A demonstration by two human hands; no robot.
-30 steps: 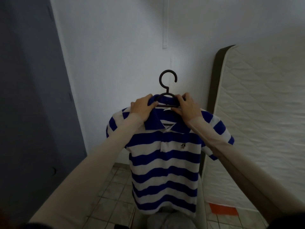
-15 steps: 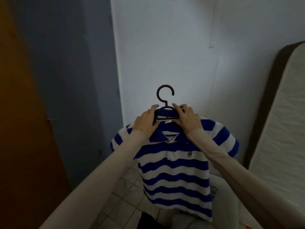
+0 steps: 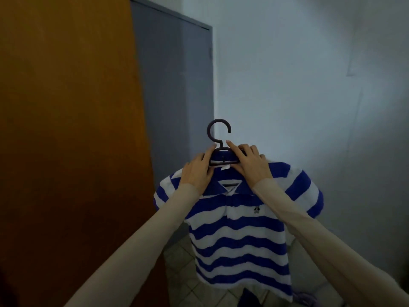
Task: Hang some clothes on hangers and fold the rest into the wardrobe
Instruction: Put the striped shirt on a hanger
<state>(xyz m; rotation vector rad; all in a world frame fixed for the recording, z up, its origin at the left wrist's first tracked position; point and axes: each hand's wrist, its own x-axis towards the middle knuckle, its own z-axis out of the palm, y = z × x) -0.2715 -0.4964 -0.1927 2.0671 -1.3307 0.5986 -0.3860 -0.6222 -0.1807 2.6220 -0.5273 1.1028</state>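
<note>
A blue-and-white striped polo shirt (image 3: 239, 231) hangs on a dark plastic hanger (image 3: 218, 138), held up in mid-air before me. My left hand (image 3: 198, 171) grips the hanger's left shoulder through the collar. My right hand (image 3: 250, 161) grips the right shoulder, its index finger stretched toward the base of the hook. The hook stands free above both hands, opening to the right. The shirt's front faces me, collar folded down, a small dark emblem on the chest.
A brown wooden wardrobe panel (image 3: 70, 140) fills the left side. Behind it stands a grey door (image 3: 174, 89). A white wall (image 3: 309, 74) lies ahead and to the right. Tiled floor (image 3: 181, 273) and pale fabric (image 3: 314, 291) show below the shirt.
The view has swung left: the mattress has left the frame and the brown wardrobe panel has come in. Both hands keep the same hold on the hanger and shirt.
</note>
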